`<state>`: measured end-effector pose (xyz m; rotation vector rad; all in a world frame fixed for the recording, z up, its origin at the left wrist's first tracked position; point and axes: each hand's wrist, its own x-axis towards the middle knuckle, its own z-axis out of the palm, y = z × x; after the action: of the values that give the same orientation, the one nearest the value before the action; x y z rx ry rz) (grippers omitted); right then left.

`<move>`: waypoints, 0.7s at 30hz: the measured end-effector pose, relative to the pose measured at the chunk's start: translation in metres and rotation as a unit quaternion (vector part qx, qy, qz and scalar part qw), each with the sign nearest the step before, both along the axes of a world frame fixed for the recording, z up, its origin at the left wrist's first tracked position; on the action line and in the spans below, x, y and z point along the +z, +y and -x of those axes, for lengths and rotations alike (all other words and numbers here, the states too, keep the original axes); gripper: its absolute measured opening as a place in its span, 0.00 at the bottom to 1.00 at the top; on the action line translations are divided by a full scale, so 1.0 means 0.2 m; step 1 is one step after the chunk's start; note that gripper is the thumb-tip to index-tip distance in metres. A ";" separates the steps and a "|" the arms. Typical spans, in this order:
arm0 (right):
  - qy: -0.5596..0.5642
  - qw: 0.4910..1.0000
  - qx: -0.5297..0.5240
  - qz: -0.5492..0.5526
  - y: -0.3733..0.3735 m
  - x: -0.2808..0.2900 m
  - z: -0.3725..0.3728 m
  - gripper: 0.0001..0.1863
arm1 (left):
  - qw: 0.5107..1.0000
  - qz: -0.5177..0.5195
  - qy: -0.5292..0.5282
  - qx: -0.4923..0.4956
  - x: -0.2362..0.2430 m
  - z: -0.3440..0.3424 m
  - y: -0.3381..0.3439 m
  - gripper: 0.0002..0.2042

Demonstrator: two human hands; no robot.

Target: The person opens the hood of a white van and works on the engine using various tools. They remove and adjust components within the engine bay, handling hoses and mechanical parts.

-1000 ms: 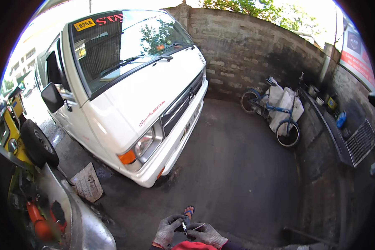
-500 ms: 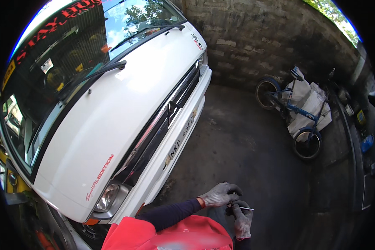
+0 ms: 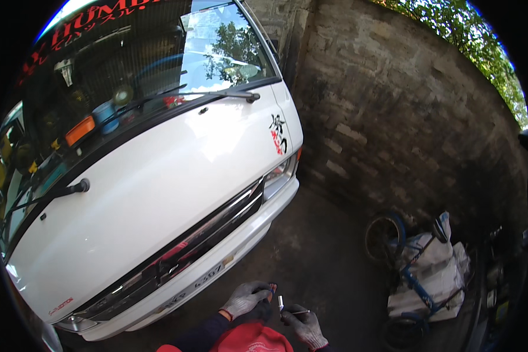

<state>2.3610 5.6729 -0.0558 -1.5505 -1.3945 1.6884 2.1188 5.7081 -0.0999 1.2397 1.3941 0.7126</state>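
Note:
My left hand (image 3: 245,297), in a grey glove, grips a tool with a red and black handle (image 3: 271,289) low in the picture, just in front of the white van's bumper (image 3: 217,276). In my gloved right hand (image 3: 306,324), pinched between the fingers, is a thin metal piece with a small silver tip (image 3: 283,305). The two hands are close together, tool and metal piece almost touching. A red garment covers my lower arms at the bottom edge.
The white van (image 3: 141,193) fills the left, its grille and number plate near my hands. A brick wall (image 3: 405,129) stands on the right. A blue bicycle (image 3: 419,276) loaded with white bags leans near the wall. Bare concrete floor (image 3: 317,246) lies between.
The view has swung closer to the van's front and toward the wall. My hands stay together low in the picture, shifted a little left, still holding the tool and metal piece.

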 end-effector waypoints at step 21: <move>0.173 0.983 -0.055 -0.018 3.74 -0.01 -0.82 0.08 | 0.970 -0.187 0.100 0.120 0.06 -0.89 3.58 0.16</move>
<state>2.5259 6.4219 -0.0583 -1.2175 -1.1340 1.7527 2.2966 6.4242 -0.0878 1.4790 1.6454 1.0801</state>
